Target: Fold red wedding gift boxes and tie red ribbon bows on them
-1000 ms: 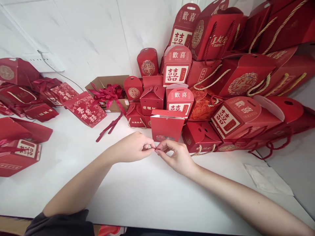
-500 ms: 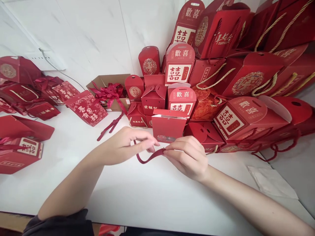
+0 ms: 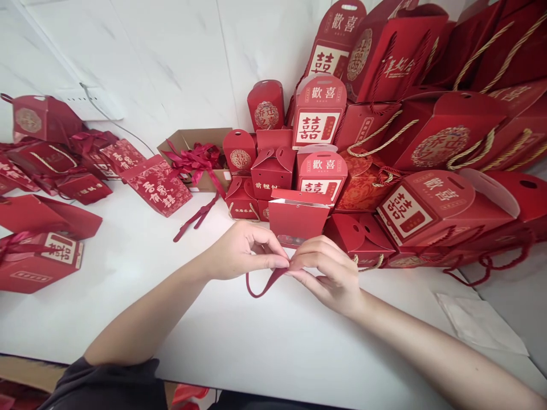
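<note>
A dark red strap [image 3: 261, 294] hangs in a loop over the white table, with both my hands at its upper end. My left hand [image 3: 245, 250] pinches it between thumb and fingertips. From the other side my right hand [image 3: 327, 273] grips the same spot, its fingers closed and its fingertips touching the left ones. What lies between the fingertips is partly hidden. Just behind the hands stands a plain red box [image 3: 299, 219] with a raised flap. To the left, another dark red strap [image 3: 196, 217] lies on the table.
Red gift boxes [image 3: 405, 210] with rope handles are stacked at the right and back. A cardboard box [image 3: 217, 136] holds red ribbons [image 3: 196, 156]. More red boxes [image 3: 38, 265] and a patterned box [image 3: 158, 188] stand left. A white sheet [image 3: 482, 324] lies at right.
My left hand has moved right and closed its fingers at the strap's end by my right fingertips. The strap's loop now hangs lower. The camera view has turned slightly left.
</note>
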Demonstrator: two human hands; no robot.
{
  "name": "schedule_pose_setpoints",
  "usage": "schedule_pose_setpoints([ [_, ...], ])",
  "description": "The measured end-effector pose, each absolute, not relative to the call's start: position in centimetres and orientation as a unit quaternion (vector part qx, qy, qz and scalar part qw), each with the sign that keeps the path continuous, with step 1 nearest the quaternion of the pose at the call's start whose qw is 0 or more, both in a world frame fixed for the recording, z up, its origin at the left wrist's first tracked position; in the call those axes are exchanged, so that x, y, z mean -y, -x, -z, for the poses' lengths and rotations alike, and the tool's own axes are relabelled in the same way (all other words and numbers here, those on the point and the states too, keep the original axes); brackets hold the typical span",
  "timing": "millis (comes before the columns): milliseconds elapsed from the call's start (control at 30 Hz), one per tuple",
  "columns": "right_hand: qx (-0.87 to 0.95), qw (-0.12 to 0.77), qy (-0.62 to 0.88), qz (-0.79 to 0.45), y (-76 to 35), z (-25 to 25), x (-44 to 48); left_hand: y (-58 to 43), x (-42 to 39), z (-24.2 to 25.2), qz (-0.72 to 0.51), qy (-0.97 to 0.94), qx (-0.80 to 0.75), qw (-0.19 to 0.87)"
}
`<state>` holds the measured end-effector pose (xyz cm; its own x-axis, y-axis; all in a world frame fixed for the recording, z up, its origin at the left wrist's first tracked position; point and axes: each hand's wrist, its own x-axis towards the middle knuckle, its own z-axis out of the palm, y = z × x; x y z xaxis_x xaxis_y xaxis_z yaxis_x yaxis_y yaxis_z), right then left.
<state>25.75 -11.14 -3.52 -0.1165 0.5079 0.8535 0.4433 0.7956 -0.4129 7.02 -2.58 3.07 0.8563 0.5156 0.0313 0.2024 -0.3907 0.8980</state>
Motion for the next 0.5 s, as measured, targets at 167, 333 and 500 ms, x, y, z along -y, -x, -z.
schedule_pose_setpoints([
  [167,0.722,0.605,0.335,-0.037,-25.5,3.5,11.5,-7.2,3.2,-3.1,-0.194,-0.851,-0.209,0.442],
  [333,0.719,0.622,0.309,-0.033,-25.5,3.4,11.9,-7.3,4.0,-3.2,-0.256,-0.859,-0.176,0.407],
  [500,0.761,0.593,0.262,-0.008,-25.8,2.7,12.2,-6.9,3.5,-3.5,-0.173,-0.784,-0.154,0.576],
])
